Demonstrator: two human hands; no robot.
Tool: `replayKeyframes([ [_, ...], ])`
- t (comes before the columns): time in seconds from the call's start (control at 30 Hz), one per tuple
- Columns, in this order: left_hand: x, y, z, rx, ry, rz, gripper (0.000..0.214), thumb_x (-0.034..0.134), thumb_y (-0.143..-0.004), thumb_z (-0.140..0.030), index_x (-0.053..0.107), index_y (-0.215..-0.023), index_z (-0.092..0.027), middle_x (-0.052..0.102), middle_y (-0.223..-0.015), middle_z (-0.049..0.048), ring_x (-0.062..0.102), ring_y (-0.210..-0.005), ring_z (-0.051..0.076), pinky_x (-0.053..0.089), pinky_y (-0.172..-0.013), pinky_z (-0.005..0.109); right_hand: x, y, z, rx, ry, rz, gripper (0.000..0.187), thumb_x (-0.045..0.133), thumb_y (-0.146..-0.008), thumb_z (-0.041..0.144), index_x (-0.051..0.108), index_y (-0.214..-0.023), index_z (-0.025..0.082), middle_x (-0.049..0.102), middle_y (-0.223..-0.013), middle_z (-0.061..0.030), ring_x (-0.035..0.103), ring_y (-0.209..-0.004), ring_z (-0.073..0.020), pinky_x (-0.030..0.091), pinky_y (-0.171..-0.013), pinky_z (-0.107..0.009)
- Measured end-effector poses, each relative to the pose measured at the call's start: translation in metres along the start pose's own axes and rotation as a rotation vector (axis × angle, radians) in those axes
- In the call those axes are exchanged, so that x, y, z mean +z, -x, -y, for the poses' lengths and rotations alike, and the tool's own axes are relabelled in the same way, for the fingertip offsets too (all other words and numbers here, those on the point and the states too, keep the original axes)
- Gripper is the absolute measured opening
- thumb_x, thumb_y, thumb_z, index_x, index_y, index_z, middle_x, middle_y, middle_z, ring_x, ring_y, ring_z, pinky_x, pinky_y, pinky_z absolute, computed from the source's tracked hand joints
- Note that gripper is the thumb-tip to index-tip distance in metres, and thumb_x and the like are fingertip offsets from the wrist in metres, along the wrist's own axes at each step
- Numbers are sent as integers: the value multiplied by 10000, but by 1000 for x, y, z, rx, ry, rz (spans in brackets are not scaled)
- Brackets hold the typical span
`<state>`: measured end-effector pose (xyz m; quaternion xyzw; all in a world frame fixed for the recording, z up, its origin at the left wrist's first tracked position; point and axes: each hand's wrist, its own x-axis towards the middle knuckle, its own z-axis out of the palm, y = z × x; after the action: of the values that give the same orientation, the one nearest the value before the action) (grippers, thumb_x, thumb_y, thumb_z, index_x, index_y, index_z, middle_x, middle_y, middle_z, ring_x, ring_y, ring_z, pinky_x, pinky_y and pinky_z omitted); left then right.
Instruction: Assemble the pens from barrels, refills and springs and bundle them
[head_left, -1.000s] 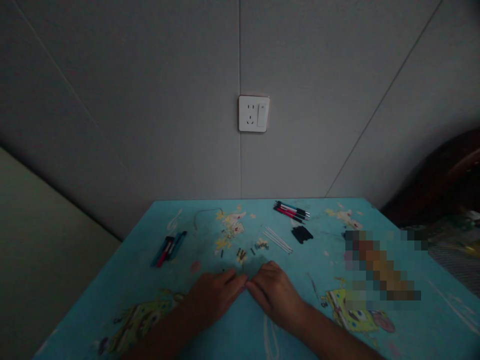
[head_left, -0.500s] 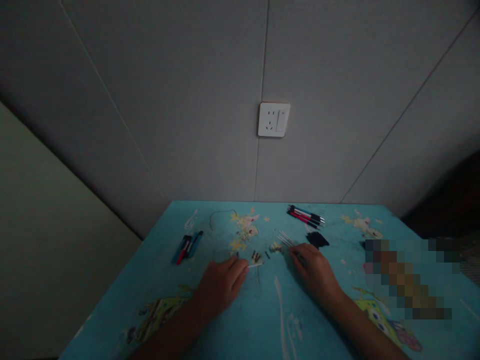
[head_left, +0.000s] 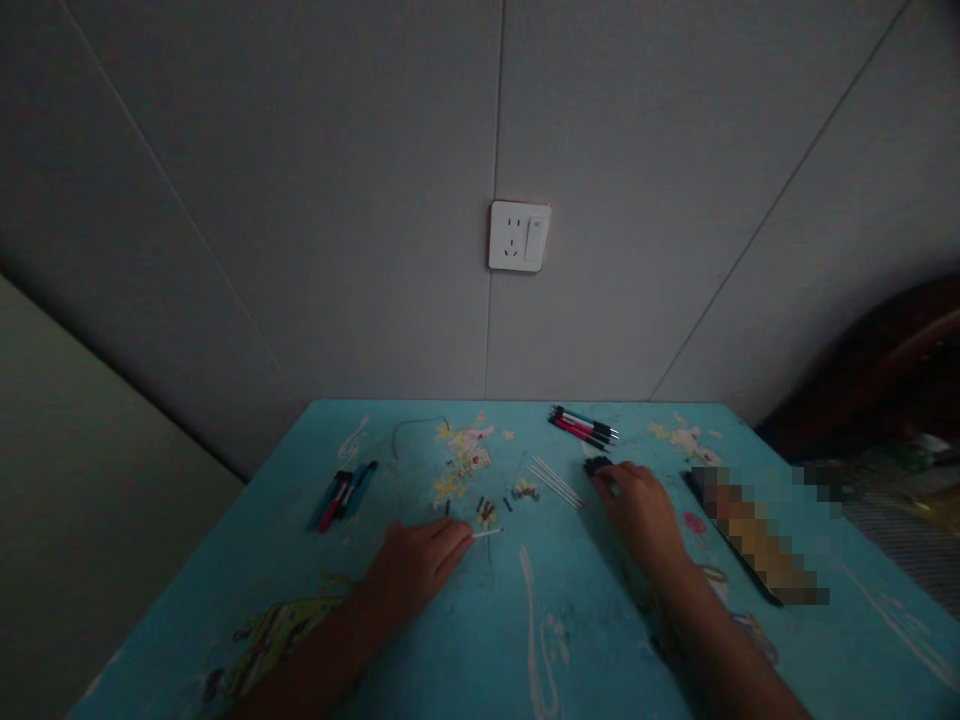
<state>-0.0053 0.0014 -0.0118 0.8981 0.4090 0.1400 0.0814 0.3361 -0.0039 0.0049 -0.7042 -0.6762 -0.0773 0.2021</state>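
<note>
On a blue cartoon-print table [head_left: 300,560], the left hand [head_left: 411,566] pinches a thin white pen refill [head_left: 487,533] at centre, the right hand [head_left: 642,506] closes fingers onto black pen caps [head_left: 595,465] at two o'clock; loose parts remain unassembled

Two bare forearms are showing, ending in the left hand [head_left: 411,570] and right hand [head_left: 642,512]; no sleeves, rings, watches or gloves are showing on either.
</note>
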Motion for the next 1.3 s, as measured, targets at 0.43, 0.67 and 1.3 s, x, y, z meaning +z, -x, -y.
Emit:
replayKeyframes([
  [0.43,-3,3,-7,26,-23,-14,243,401,-1022,-306,638,-1059,-264,695,-878,2,659,-804,178,386,-706,297,17,-2,-23,146,-80,135,166,550,-880,278,680,-908,180,706,-908,-131,663,-857,-259,449,-745,-324],
  [0.67,0,1,-5,16,-25,-62,225,426,-1015,-306,646,-1028,-261,683,-845,2,654,-792,175,378,-686,291,-8,3,28,142,-782,166,270,565,-907,434,651,-925,178,681,-858,-50,625,-751,-189,473,-676,-286],
  [1.3,-5,2,-14,-27,-7,-139,261,403,-1026,-315,653,-1000,-244,681,-803,8,650,-758,170,391,-695,297,-11,30,82,15,-1072,300,177,609,-920,350,697,-1026,238,648,-1014,-51,616,-907,-193,484,-769,-305],
])
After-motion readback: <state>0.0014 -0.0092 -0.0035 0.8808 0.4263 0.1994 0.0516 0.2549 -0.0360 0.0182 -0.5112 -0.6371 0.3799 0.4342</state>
